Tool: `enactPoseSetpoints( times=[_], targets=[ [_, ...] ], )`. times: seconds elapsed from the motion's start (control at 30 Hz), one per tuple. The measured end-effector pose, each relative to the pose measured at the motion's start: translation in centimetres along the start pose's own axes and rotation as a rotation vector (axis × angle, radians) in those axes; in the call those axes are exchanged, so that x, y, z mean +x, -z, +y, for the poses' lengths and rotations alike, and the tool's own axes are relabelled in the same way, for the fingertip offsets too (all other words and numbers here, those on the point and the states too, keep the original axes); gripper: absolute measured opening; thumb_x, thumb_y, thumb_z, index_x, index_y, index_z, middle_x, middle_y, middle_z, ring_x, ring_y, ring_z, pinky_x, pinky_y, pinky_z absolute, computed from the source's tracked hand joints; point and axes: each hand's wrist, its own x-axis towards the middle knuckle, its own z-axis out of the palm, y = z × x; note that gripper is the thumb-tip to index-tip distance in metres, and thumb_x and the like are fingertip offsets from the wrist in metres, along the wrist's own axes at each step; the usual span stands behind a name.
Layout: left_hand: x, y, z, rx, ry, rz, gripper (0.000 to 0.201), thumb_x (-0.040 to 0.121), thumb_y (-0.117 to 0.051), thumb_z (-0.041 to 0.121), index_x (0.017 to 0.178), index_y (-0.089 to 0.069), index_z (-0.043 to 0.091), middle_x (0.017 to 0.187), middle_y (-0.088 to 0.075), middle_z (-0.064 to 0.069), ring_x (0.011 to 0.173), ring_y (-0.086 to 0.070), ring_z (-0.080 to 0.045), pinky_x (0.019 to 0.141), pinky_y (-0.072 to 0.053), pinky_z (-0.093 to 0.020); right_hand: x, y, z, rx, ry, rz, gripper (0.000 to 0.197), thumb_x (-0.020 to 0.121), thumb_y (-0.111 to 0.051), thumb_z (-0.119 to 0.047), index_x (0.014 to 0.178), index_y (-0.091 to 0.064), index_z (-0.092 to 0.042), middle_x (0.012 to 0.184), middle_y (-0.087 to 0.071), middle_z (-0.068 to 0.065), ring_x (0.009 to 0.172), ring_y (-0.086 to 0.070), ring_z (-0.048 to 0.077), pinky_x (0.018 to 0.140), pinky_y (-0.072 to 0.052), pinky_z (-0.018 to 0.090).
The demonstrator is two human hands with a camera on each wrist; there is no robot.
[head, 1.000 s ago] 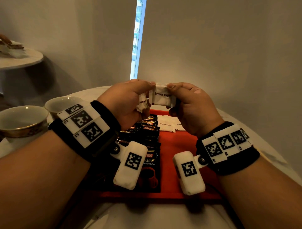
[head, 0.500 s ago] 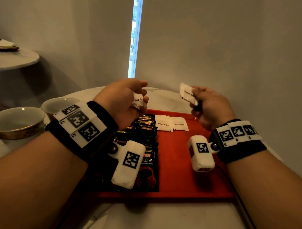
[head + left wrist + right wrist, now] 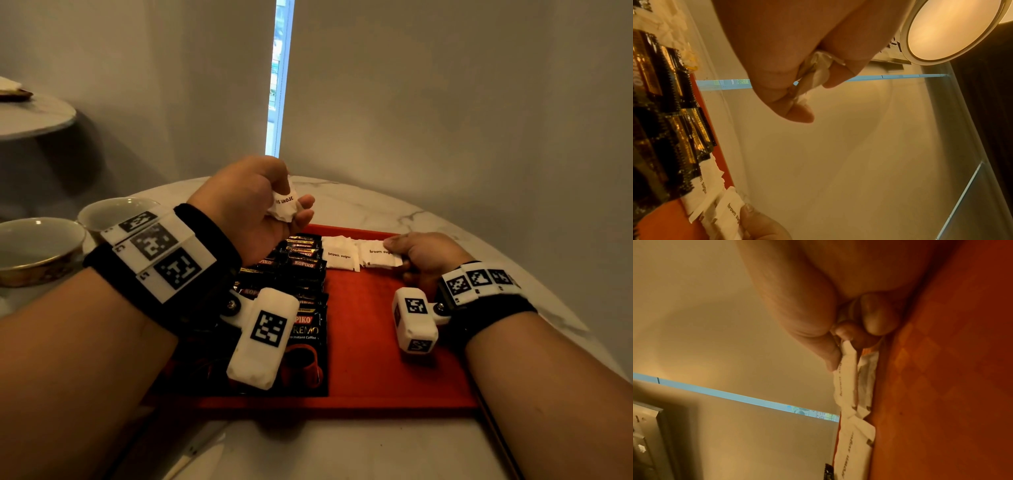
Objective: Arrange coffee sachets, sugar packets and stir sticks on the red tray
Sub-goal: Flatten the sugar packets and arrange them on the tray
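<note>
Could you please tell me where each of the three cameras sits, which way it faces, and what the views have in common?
Head: worn on the head, looks forward and down at the red tray; shows both forearms, the left hand and the right hand.
Left wrist: looks along the left hand, which grips crumpled packets; a cup lies beyond.
Right wrist: looks along the right hand, which pinches a sugar packet at the tray.
Shared: all three show the brown sugar packets, the tray and the bright window strip.
</note>
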Motion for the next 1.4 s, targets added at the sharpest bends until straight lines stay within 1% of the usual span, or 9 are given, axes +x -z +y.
enactPoseSetpoints(
  times=[0.13, 0.27, 0.47, 0.67, 0.8, 0.9, 0.97, 1.2, 1.4],
  targets=[
    [0.0, -0.1, 0.0, -0.005, 0.004, 0.005, 0.033, 0.09, -0.036, -0.001, 0.121, -0.046, 0.005, 0.11, -0.05, -0.022, 0.091, -0.062, -0.026, 0.057, -0.057, -0.027, -0.1, 0.0, 0.0, -0.006, -0.004, -0.009, 0.016, 0.092, -0.068, -0.016, 0.105, -0.074, -0.008, 0.089, -0.07, 0.007, 0.058, -0.048, 0.01, 0.054, -0.039, 0.027],
    [0.1, -0.1, 0.0, 0.006, 0.005, 0.01, 0.032, 0.092, -0.037, -0.001, 0.123, -0.046, 0.004, 0.106, -0.051, -0.021, 0.09, -0.061, -0.027, 0.06, -0.059, -0.027, -0.2, -0.1, 0.0, -0.008, 0.0, -0.009, 0.016, 0.093, -0.067, -0.014, 0.106, -0.073, -0.007, 0.082, -0.071, 0.004, 0.056, -0.049, 0.01, 0.054, -0.039, 0.027],
    [0.1, -0.1, -0.1, 0.017, 0.003, 0.011, 0.023, 0.094, -0.038, -0.002, 0.113, -0.048, 0.006, 0.108, -0.047, -0.019, 0.091, -0.061, -0.025, 0.059, -0.06, -0.032, -0.2, 0.0, 0.0, -0.014, -0.008, -0.012, 0.014, 0.092, -0.068, -0.013, 0.103, -0.073, -0.005, 0.067, -0.064, 0.001, 0.051, -0.045, 0.009, 0.05, -0.038, 0.026],
    [0.3, 0.1, -0.3, 0.128, -0.005, -0.01, 0.012, 0.096, -0.043, 0.001, 0.099, -0.051, 0.009, 0.096, -0.054, -0.014, 0.088, -0.064, -0.024, 0.066, -0.06, -0.042, -0.2, 0.0, -0.1, -0.035, 0.0, -0.004, 0.012, 0.092, -0.07, -0.013, 0.101, -0.074, -0.006, 0.074, -0.069, 0.003, 0.054, -0.046, 0.01, 0.046, -0.039, 0.023],
    [0.4, 0.2, -0.4, 0.172, -0.045, -0.023, 0.012, 0.095, -0.048, 0.001, 0.099, -0.055, 0.01, 0.092, -0.061, -0.015, 0.072, -0.068, -0.025, 0.06, -0.058, -0.036, 0.0, -0.1, 0.0, -0.03, 0.025, 0.016, 0.015, 0.092, -0.07, -0.014, 0.104, -0.073, -0.005, 0.087, -0.07, 0.009, 0.057, -0.047, 0.012, 0.047, -0.038, 0.024],
    [0.6, 0.5, -0.4, 0.185, -0.047, -0.05, 0.016, 0.093, -0.054, 0.002, 0.103, -0.058, 0.014, 0.103, -0.065, -0.015, 0.085, -0.07, -0.03, 0.061, -0.054, -0.036, 0.2, -0.1, 0.0, -0.053, 0.028, 0.032, 0.014, 0.091, -0.071, -0.018, 0.101, -0.074, -0.007, 0.091, -0.066, 0.013, 0.058, -0.048, 0.014, 0.047, -0.039, 0.025],
    [0.7, 0.7, -0.4, 0.181, -0.041, -0.062, 0.019, 0.092, -0.056, 0.003, 0.103, -0.06, 0.018, 0.11, -0.065, -0.015, 0.092, -0.07, -0.031, 0.061, -0.053, -0.034, 0.4, 0.0, 0.0, -0.06, 0.025, 0.042, 0.018, 0.09, -0.073, -0.021, 0.101, -0.074, -0.007, 0.088, -0.064, 0.013, 0.057, -0.047, 0.015, 0.047, -0.039, 0.026],
    [0.6, 0.7, -0.4, 0.159, -0.082, -0.09, 0.021, 0.09, -0.06, 0.002, 0.109, -0.062, 0.012, 0.111, -0.07, -0.016, 0.084, -0.074, -0.027, 0.052, -0.053, -0.026, 1.0, -0.1, 0.3, 0.058, -0.002, 0.065, 0.024, 0.089, -0.074, -0.03, 0.094, -0.072, -0.006, 0.062, -0.052, 0.004, 0.046, -0.04, 0.013, 0.045, -0.033, 0.028],
    [0.6, 0.7, -0.5, 0.195, -0.09, -0.104, 0.024, 0.086, -0.068, 0.005, 0.109, -0.061, 0.011, 0.104, -0.072, -0.014, 0.074, -0.073, -0.021, 0.045, -0.048, -0.023, 1.4, -0.2, 0.2, 0.127, 0.006, 0.099, 0.029, 0.089, -0.072, -0.036, 0.094, -0.071, -0.007, 0.08, -0.061, 0.008, 0.047, -0.042, 0.014, 0.041, -0.032, 0.027]
  ],
)
